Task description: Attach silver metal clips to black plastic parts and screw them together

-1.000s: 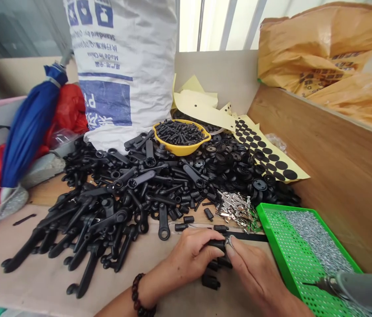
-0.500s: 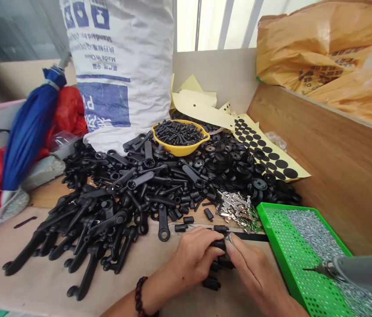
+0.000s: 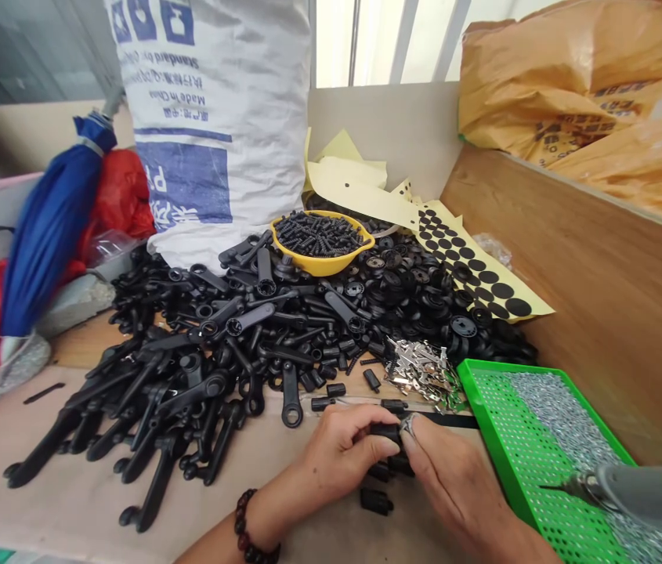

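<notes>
Between the thumb and fingers of my left hand (image 3: pixel 339 450) is a short black plastic cylinder (image 3: pixel 386 432). My right hand (image 3: pixel 460 474) meets its right end with fingers pressed together. A small silvery bit (image 3: pixel 407 424) shows at those fingertips; whether it is a held part I cannot tell. Several similar cylinders lie under and around the hands, one loose cylinder (image 3: pixel 376 501) just below them and another (image 3: pixel 323 404) beyond the left hand. Shiny metal clips (image 3: pixel 425 374) form a small pile beyond my right hand.
Black plastic handles (image 3: pixel 189 384) are heaped at left, round black discs (image 3: pixel 413 290) behind. A yellow bowl (image 3: pixel 322 265) holds black springs or screws. At right, a green tray (image 3: pixel 498 439) holds small metal pieces; an electric screwdriver (image 3: pixel 630 489) extends over it. A white sack (image 3: pixel 265 117) stands behind.
Both hands stay together at the cylinder with only slight shifts. The left wrist and fingers have turned a little, showing more of the cylinder. The view has moved slightly.
</notes>
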### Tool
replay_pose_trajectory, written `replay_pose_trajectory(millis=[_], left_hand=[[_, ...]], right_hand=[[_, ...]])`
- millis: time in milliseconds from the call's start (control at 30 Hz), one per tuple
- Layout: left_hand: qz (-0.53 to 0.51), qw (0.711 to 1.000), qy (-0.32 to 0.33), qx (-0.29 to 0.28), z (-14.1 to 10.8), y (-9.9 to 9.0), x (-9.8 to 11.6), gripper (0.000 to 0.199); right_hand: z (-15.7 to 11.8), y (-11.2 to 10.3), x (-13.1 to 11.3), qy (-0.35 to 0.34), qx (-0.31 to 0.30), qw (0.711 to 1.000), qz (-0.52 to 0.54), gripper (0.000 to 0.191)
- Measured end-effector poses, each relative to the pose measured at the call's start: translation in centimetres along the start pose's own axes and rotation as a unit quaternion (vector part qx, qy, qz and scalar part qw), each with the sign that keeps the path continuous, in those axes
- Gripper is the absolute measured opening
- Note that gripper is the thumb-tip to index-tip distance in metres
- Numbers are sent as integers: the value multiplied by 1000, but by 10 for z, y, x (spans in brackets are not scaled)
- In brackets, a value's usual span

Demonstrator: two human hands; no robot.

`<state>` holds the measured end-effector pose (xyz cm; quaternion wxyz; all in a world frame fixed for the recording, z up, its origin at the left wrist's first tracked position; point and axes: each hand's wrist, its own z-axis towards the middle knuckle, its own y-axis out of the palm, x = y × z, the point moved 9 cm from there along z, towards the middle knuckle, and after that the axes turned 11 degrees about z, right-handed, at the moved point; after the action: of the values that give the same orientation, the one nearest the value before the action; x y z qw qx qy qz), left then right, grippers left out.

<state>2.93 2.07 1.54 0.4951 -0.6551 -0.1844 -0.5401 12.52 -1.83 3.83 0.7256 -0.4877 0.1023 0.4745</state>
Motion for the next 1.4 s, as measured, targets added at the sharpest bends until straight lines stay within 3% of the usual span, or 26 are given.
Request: replay_pose_trajectory(millis=[167,433,633,800,1000,1200,1400], left_hand=[[55,997,41,27,-4,-3,8,20],[4,1000,-2,15,-2,4,-6,16],[52,998,19,27,-1,-2,4,18],[102,994,22,26,10,-11,5,16],[254,967,2,4,30,-17,-8,17],[357,934,3,-30,43,-5,-20,24],[406,912,4,-52,44,-2,-25,19]], right_hand=[[1,7,3,24,-13,1000,15,24],[0,7,1,1,-9,1000,-22,24],[-1,12,13,67,-46,996,25,26],[8,-4,19,112,-44,993,20,28],[14,-29,32,105,-16,993,-52,27],[13,-28,33,62,-12,994,-86,27],[15,-27,32,33,-15,995,-94,29]])
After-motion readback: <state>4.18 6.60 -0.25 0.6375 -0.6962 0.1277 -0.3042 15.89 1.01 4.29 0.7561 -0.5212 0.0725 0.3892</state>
